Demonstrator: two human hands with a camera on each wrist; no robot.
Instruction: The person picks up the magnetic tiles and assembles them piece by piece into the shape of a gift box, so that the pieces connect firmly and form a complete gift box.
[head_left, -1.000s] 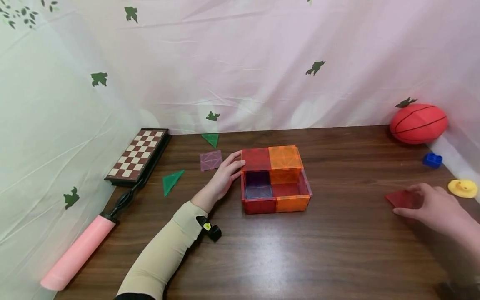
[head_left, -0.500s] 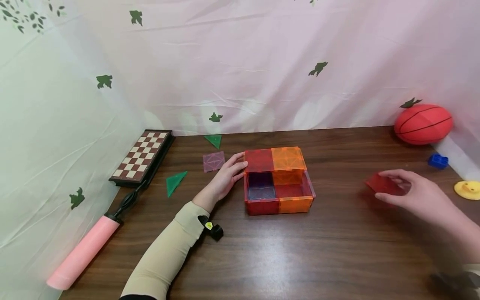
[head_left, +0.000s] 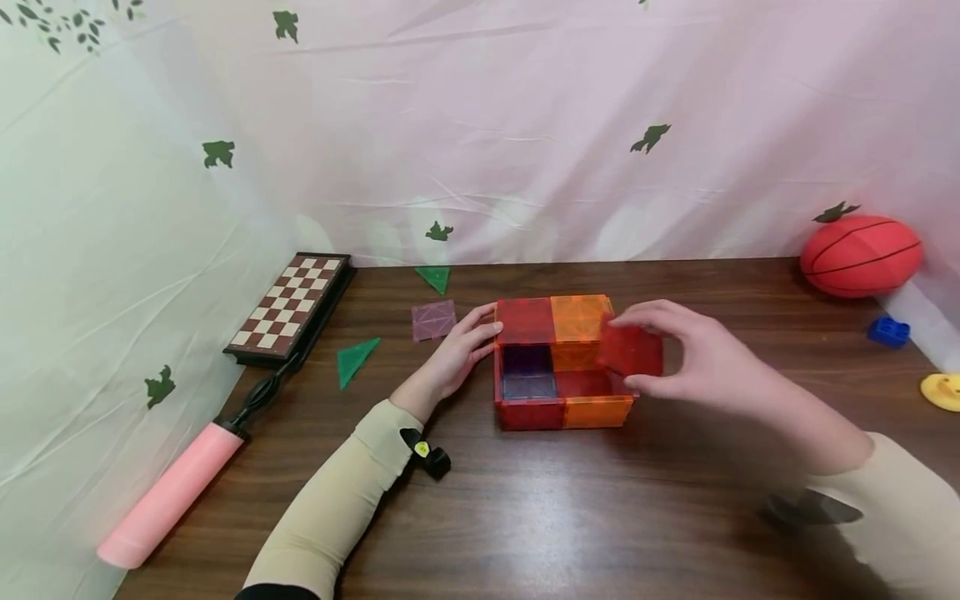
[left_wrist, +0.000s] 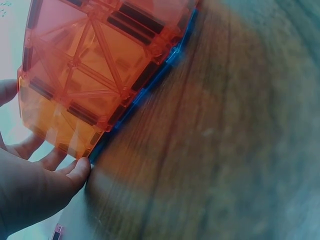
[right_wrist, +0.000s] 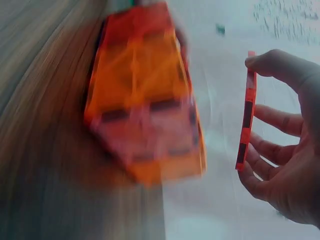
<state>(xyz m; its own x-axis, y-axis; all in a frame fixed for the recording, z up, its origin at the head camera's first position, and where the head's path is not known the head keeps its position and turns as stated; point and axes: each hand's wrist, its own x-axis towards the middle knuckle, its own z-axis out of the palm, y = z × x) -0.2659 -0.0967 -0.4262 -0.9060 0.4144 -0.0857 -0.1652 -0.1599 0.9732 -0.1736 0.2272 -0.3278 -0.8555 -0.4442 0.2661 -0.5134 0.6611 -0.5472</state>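
A box built of magnetic tiles (head_left: 525, 414), red, orange and purple-blue, stands on the table; its rear part is roofed and its front part open-topped. My left hand (head_left: 457, 354) grips its left rear edge, thumb at the upper edge and fingers around the back; the left wrist view shows the fingertips (left_wrist: 80, 167) against an orange side panel. My right hand (head_left: 701, 354) pinches a red square magnetic tile (head_left: 632, 350) between thumb and fingers, tilted, overlapping the box's right end in the head view. The right wrist view shows this tile (right_wrist: 246, 117) edge-on, apart from the blurred box (right_wrist: 140, 65).
Two green triangle tiles (head_left: 356, 360) and a purple square tile (head_left: 433, 321) lie left of the box. Farther left are a chessboard (head_left: 288, 304) and a pink hand pump (head_left: 172, 496). A red ball (head_left: 862, 257), blue block (head_left: 889, 332) and yellow duck (head_left: 941, 392) sit at right.
My right hand has carried the red tile leftward from the table's right side to the box's right end. My left hand stays on the box.
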